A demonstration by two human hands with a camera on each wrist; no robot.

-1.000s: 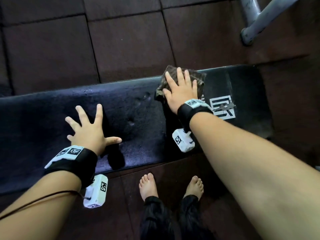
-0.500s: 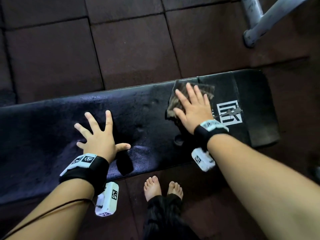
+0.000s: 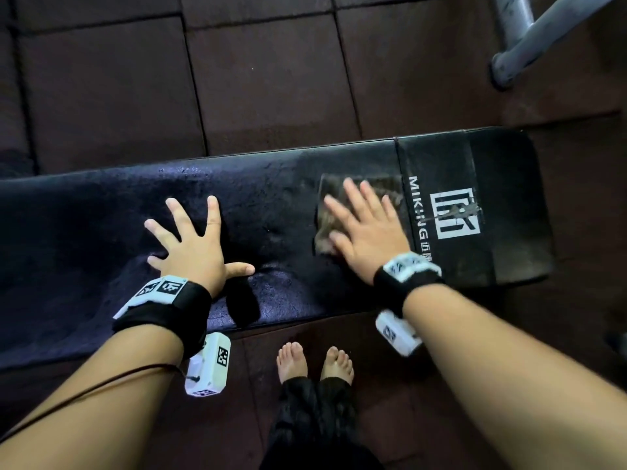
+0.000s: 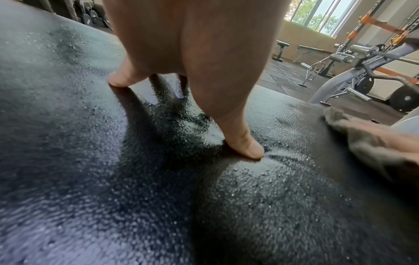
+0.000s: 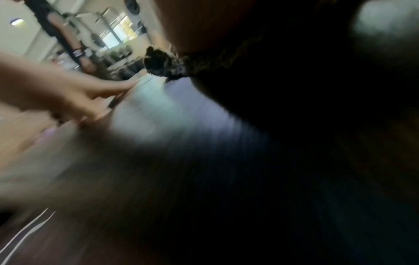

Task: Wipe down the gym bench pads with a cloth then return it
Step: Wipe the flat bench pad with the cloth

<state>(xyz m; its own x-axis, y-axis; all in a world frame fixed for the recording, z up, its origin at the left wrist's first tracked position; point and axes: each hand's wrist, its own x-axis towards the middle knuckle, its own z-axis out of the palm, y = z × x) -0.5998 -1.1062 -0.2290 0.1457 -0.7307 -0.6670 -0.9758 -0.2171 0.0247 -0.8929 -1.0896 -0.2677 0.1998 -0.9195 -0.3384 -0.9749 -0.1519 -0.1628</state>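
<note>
A long black bench pad (image 3: 101, 239) runs across the head view, wet and glossy on its left part. My right hand (image 3: 364, 228) lies flat with straight fingers on a brownish cloth (image 3: 325, 212), pressing it onto the pad just left of the white logo (image 3: 456, 213). My left hand (image 3: 193, 242) is spread flat on the pad (image 4: 90, 179) to the left, its thumb (image 4: 244, 145) pushing into the wet surface. The cloth (image 4: 362, 143) shows at the right edge of the left wrist view. The right wrist view is blurred; the cloth's dark edge (image 5: 163, 66) shows.
Dark rubber floor tiles (image 3: 264, 79) surround the bench. A grey metal frame tube (image 3: 522, 39) stands at the top right. My bare feet (image 3: 314, 362) are on the floor at the bench's near edge. Racks and other benches (image 4: 340, 59) stand beyond.
My right hand has dragged the cloth from the pad's far edge toward the near edge. The left hand has stayed spread on the pad. The view has shifted slightly.
</note>
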